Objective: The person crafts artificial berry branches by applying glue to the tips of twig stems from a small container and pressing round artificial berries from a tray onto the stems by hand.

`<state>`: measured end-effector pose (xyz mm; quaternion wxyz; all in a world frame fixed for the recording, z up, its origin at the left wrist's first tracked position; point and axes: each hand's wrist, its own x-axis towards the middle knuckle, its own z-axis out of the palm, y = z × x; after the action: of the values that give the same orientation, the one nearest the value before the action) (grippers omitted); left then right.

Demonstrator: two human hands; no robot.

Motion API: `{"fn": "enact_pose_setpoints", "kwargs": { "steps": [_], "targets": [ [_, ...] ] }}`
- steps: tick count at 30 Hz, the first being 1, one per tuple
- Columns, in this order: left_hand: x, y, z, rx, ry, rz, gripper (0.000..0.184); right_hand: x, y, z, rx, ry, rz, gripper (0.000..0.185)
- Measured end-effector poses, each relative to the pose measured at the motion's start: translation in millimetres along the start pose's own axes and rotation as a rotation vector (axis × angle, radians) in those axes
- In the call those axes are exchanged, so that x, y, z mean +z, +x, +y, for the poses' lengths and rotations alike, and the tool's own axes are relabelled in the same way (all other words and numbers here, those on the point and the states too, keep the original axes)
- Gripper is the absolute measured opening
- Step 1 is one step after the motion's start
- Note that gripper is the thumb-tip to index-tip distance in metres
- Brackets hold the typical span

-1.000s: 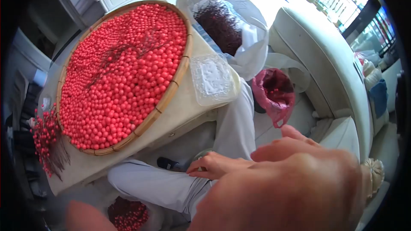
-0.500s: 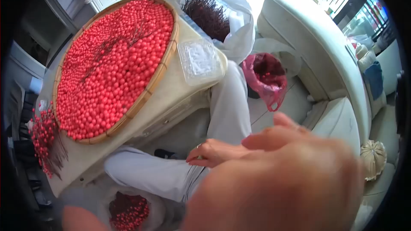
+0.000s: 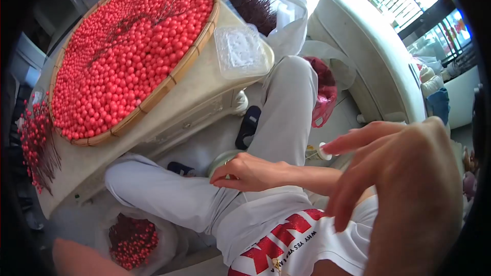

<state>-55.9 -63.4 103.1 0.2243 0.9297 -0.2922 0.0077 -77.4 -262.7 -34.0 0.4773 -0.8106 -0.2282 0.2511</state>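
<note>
My right hand (image 3: pixel 248 171), with a ring on one finger, hangs over my lap. Its fingers curl loosely, a gap shows by the thumb, and no object is visible in it. A large hand (image 3: pixel 388 158) reaches in from the lower right, close to the camera, with bent, spread fingers and nothing between them; it seems to belong to another person. Blurred skin (image 3: pixel 82 260) at the lower left is too close to identify. I cannot make out my left hand. Beyond my knees, a round woven tray (image 3: pixel 148 103) full of red berries (image 3: pixel 128 71) rests on a cream table (image 3: pixel 194 99).
A clear plastic box (image 3: pixel 240 53) sits at the table's corner. Berry stems (image 3: pixel 38 143) hang over the left end. Nearby are a white bag (image 3: pixel 289 30) of dark twigs (image 3: pixel 250 5), a pink bag (image 3: pixel 322 107), a floor bag of berry stems (image 3: pixel 133 243) and a sofa (image 3: pixel 358 46).
The large near hand has moved right and away from the camera, uncovering the white shirt and lap. The view has tilted downward. My right hand stays over the lap.
</note>
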Motion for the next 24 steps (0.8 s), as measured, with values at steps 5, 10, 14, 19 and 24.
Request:
{"fn": "enact_pose_setpoints", "kwargs": {
  "steps": [5,10,14,19,24],
  "targets": [
    [-7,-4,-8,-0.133,0.052,-0.056,0.028,13,12,14,-0.062,0.080,-0.020,0.015],
    [-36,30,30,0.016,0.025,-0.052,0.027,-39,-11,5,0.089,-0.016,0.023,0.016],
    [-58,27,36,-0.105,0.100,-0.053,0.027,-36,21,5,0.008,0.021,-0.098,0.018],
    [-72,32,36,-0.200,0.155,-0.087,0.027,-22,43,10,-0.037,0.078,-0.203,0.019],
    [-66,70,37,-0.150,0.138,-0.100,0.026,-29,35,41,-0.002,0.112,-0.130,0.019]
  ]
}}
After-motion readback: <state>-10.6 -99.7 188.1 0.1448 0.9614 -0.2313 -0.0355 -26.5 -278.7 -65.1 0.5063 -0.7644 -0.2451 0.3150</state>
